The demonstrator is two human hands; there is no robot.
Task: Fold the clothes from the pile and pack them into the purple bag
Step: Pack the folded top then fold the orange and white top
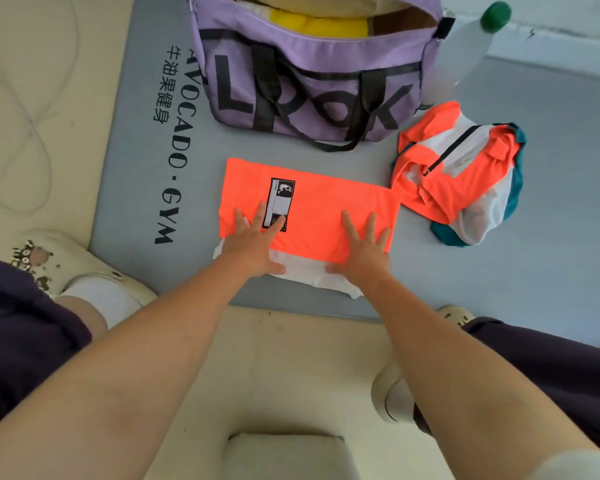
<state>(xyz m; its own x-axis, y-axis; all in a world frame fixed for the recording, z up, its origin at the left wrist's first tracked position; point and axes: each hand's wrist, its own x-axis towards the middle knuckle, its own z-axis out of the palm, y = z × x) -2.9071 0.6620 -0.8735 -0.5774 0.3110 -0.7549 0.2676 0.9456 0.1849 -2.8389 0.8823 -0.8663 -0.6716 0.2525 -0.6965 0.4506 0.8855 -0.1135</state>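
An orange garment (326, 199) with a black-and-white patch lies folded flat on the grey gym mat (136, 140), a white part showing at its near edge. My left hand (253, 240) presses flat on its left side, fingers straight. My right hand (361, 251) presses flat on its right side. The purple bag (312, 81) stands open just beyond the garment, with yellow and brown items inside. To the right lies a crumpled pile (461, 174) of orange, white and teal clothes.
A clear bottle with a green cap (471, 43) lies right of the bag. My feet in pale clogs (84, 268) rest at the mat's near edge. A white cable (25, 109) loops over the floor at left. A pale block (284, 455) sits below.
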